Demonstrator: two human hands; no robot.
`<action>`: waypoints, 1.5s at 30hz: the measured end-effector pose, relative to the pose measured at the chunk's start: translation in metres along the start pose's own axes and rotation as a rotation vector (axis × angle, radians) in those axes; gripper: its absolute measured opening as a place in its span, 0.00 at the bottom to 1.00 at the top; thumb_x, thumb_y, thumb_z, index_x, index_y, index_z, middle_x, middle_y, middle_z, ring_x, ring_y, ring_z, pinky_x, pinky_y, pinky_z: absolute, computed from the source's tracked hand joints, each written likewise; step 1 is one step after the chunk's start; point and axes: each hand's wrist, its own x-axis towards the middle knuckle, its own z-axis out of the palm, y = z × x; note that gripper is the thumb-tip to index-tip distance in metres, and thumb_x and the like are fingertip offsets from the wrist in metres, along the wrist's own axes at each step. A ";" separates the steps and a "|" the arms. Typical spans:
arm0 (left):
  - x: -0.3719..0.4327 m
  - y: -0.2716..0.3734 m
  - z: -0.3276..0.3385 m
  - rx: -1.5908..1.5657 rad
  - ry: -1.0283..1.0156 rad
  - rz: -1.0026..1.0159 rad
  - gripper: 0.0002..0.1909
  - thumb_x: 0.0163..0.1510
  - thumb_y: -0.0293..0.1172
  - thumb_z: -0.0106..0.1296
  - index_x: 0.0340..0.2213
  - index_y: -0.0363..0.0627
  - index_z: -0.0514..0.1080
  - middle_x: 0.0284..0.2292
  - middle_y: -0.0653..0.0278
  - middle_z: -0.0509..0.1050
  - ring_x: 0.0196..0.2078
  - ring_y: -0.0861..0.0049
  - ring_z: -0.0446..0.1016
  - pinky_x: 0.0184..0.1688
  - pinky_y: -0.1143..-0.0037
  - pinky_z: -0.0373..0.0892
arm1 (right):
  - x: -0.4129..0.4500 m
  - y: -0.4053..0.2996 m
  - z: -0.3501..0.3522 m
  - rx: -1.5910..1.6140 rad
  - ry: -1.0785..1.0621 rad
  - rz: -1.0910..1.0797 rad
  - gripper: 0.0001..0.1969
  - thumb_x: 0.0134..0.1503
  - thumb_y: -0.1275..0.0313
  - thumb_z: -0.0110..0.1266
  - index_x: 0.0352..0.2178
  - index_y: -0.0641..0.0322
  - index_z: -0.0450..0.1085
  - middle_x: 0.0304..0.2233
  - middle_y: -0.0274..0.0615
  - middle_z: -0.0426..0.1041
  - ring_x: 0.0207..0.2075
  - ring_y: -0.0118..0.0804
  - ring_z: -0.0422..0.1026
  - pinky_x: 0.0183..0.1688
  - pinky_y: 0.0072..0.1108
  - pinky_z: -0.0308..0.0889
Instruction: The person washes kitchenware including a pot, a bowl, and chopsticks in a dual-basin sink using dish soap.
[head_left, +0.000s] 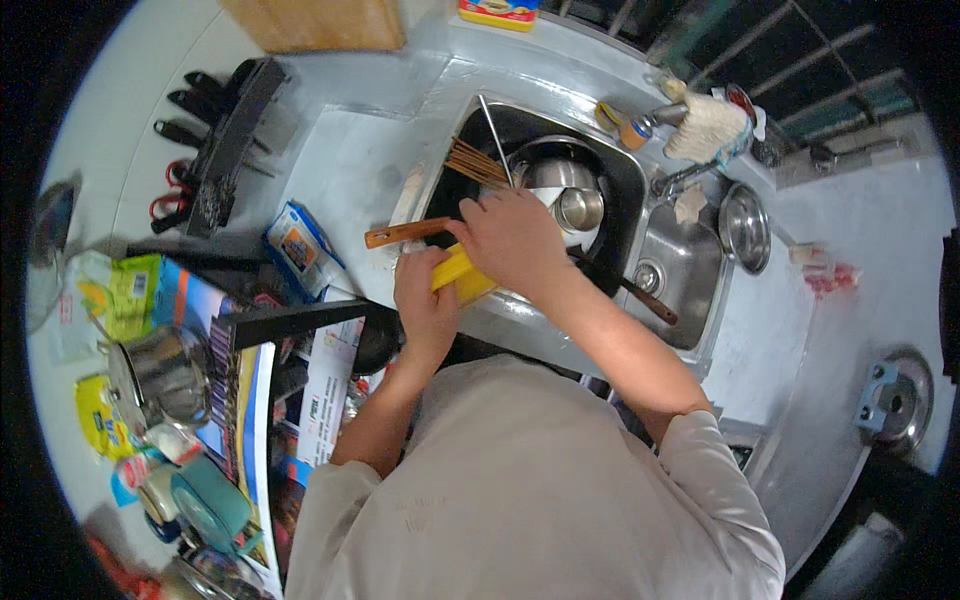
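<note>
My left hand is closed around a yellow item, perhaps soft plastic or a bottle, over the front left rim of the large sink basin. The fingers of my right hand grip its upper part. A wooden handle sticks out past the left rim, beside both hands; what it belongs to is hidden. Beyond my right hand, the basin holds wooden chopsticks, a thin metal rod, a metal pot and a small metal cup. A brown-tipped pan handle reaches over the divider.
A smaller basin adjoins at right, with a steel bowl on its edge. The faucet stands behind. At left are a knife rack, a blue-white packet and a cluttered shelf with a lidded pot.
</note>
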 end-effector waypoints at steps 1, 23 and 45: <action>-0.004 0.000 0.002 -0.010 0.038 -0.049 0.15 0.39 0.16 0.49 0.34 0.36 0.69 0.33 0.51 0.72 0.38 0.52 0.70 0.43 0.63 0.66 | 0.000 -0.003 0.002 -0.034 -0.014 0.030 0.13 0.58 0.61 0.51 0.28 0.60 0.72 0.25 0.42 0.76 0.31 0.44 0.75 0.40 0.33 0.67; 0.004 0.014 -0.006 0.092 -0.269 -0.022 0.13 0.47 0.17 0.48 0.38 0.33 0.69 0.38 0.50 0.72 0.42 0.56 0.72 0.46 0.68 0.67 | -0.016 0.027 0.027 0.305 -0.002 -0.056 0.30 0.54 0.43 0.47 0.17 0.60 0.74 0.17 0.43 0.73 0.26 0.45 0.74 0.33 0.33 0.68; -0.014 0.005 -0.009 0.040 -0.181 -0.066 0.11 0.49 0.18 0.51 0.37 0.35 0.69 0.34 0.56 0.72 0.38 0.66 0.72 0.44 0.71 0.67 | -0.010 0.014 0.019 0.374 -0.016 -0.059 0.28 0.54 0.43 0.48 0.24 0.58 0.76 0.20 0.45 0.74 0.27 0.48 0.74 0.33 0.35 0.68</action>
